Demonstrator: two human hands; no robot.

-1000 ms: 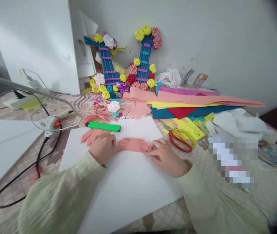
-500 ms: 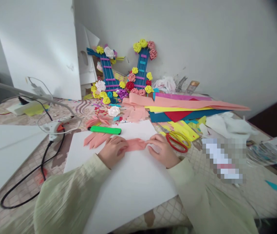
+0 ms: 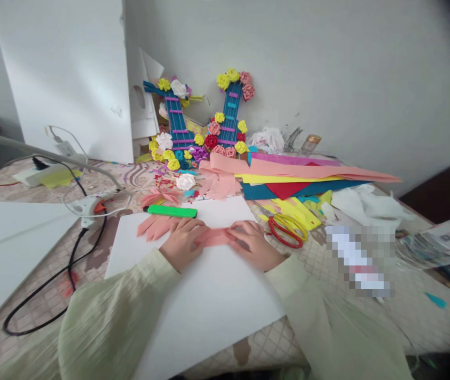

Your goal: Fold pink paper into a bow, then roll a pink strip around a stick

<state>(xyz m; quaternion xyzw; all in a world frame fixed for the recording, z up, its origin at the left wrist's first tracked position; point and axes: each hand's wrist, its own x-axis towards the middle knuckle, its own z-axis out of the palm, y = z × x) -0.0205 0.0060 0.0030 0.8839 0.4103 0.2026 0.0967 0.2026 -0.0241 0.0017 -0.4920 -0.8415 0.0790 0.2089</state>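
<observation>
Head view: clock positions are read from a pink, crinkled paper strip (image 3: 216, 237), with 12 o'clock pointing away from the person. The strip lies between both hands over a white, flat, rectangular sheet (image 3: 204, 311). The left hand (image 3: 183, 244) is curled over the 9 o'clock end, thumb and fingers gathered on the strip. The right hand (image 3: 253, 245) pinches the 3 o'clock end between thumb and fingertips. Contact beneath the strip is hidden.

At 9 o'clock, pink, pointed paper pieces (image 3: 152, 227) lie fanned on the sheet, just beside the left hand. At 10 o'clock, a bright green, bar-shaped tool with dark ends (image 3: 172, 211) lies along their far ends. At 11 o'clock, a white, round paper rose (image 3: 185, 182) rests beyond the sheet. At 3 o'clock, metal scissors with red and yellow loop handles (image 3: 286, 244) lie near the right hand. At 2 o'clock, pink, yellow, red and blue paper sheets (image 3: 312, 170) are stacked.
</observation>
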